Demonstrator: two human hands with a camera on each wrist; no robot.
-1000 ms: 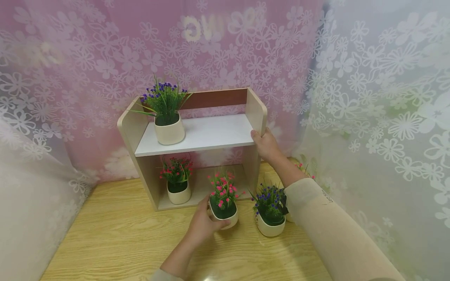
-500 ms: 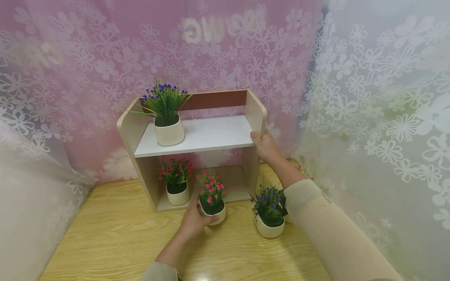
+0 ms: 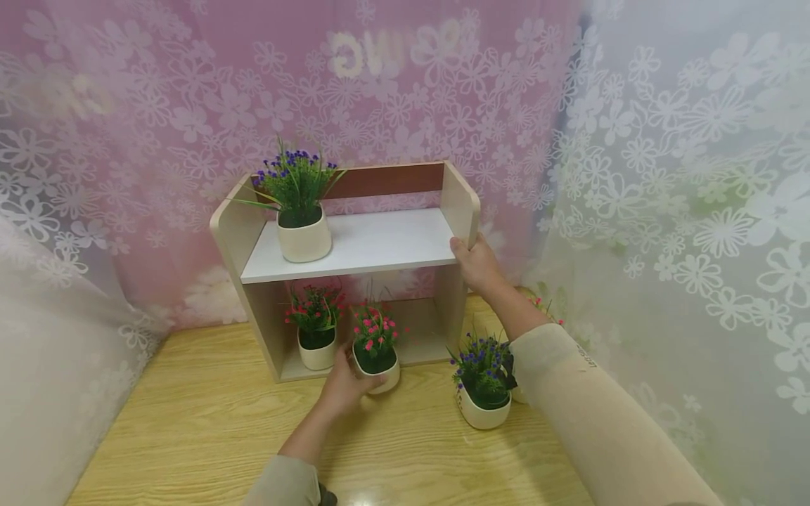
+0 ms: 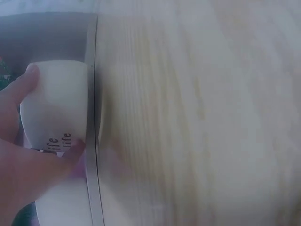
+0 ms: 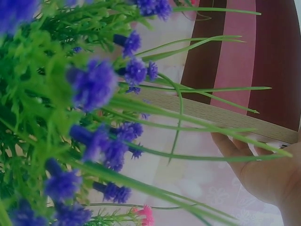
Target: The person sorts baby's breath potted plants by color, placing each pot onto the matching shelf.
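Head view: the left hand [image 3: 342,386] grasps a cream, rounded pot of pink flowers [image 3: 376,357] at the lower front edge of a beige wooden shelf unit [image 3: 465,207]. The right hand [image 3: 479,266] grips its side.

Room on lower shelf [image 3: 422,326] right of pink-flowered pot [image 3: 377,357], red-flowered pot [image 3: 318,344] blocking left

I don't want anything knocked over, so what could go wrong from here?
The pink-flowered pot in the left grip is close beside the red-flowered pot and might bump it.
Its base could catch the nearby front edge of the lower board.
On the upper board, the purple-flowered pot stands near the front edge; a jolt from the right grip on the side panel might tip it.
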